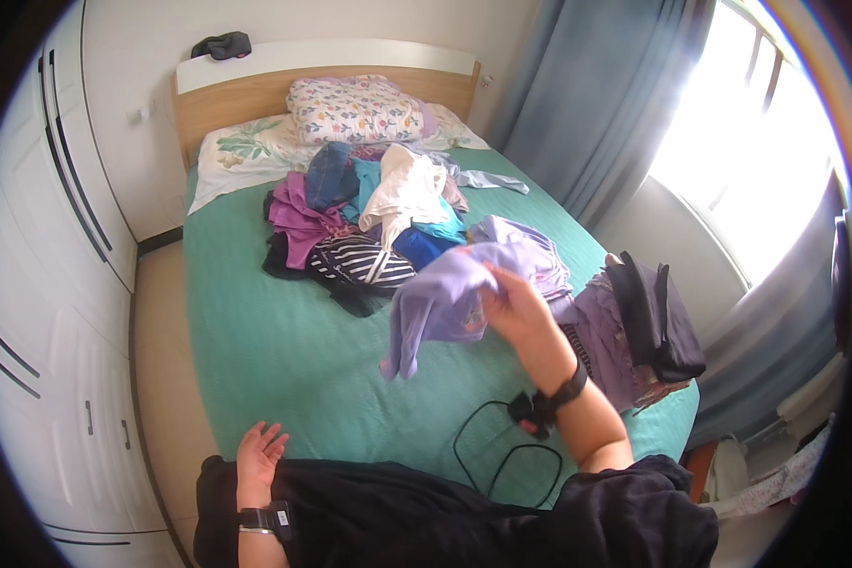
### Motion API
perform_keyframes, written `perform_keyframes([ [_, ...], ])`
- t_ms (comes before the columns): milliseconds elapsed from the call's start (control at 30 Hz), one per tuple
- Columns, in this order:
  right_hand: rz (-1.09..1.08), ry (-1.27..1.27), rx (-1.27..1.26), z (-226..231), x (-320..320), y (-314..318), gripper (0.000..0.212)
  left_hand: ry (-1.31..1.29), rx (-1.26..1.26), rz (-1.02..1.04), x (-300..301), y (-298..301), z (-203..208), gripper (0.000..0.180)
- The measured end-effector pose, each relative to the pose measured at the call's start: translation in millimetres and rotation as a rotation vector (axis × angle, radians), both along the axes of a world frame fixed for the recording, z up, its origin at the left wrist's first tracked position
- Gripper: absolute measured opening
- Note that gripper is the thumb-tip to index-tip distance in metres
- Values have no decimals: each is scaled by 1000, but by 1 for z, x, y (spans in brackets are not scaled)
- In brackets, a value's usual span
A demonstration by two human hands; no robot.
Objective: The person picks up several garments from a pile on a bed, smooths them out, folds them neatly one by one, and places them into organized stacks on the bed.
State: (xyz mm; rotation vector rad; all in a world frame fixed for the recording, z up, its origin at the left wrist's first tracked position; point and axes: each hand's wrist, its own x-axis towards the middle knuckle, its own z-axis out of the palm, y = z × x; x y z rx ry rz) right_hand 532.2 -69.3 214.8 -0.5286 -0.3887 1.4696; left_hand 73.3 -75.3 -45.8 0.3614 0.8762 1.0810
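My right hand (516, 305) is closed on a lavender garment (437, 293) and holds it up over the middle of the bed. The cloth hangs down to the left of the hand; its exact kind I cannot make out. Behind it lies more lavender cloth (530, 248), and whether the two are one piece is unclear. Low at the left, my left hand (260, 452) is empty, its fingers apart, close to the bed's near edge. A mixed heap of clothes lies farther back, with a white garment (402, 189), a striped one (364, 260) and a magenta one (303, 222).
A stack of folded dark and purple clothes (625, 331) sits on the bed's right edge. A black cable (459, 445) loops near my right wrist. Folded floral bedding (360, 109) rests by the headboard (256, 80). White wardrobes (57, 379) stand left, blue curtains (596, 104) right.
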Motion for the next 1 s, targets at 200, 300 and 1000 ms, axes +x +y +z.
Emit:
perform_keyframes([
  [200, -210, -128, 142, 43, 155, 72, 13, 46, -31, -12, 14, 7, 5, 34],
  [300, -345, -207, 235, 82, 216, 81, 14, 58, -34, -5, 17, 5, 2, 32],
  [1000, -620, 6, -264, -173, 284, 19, 25, 178, -45, 27, 43, 5, 12, 29],
])
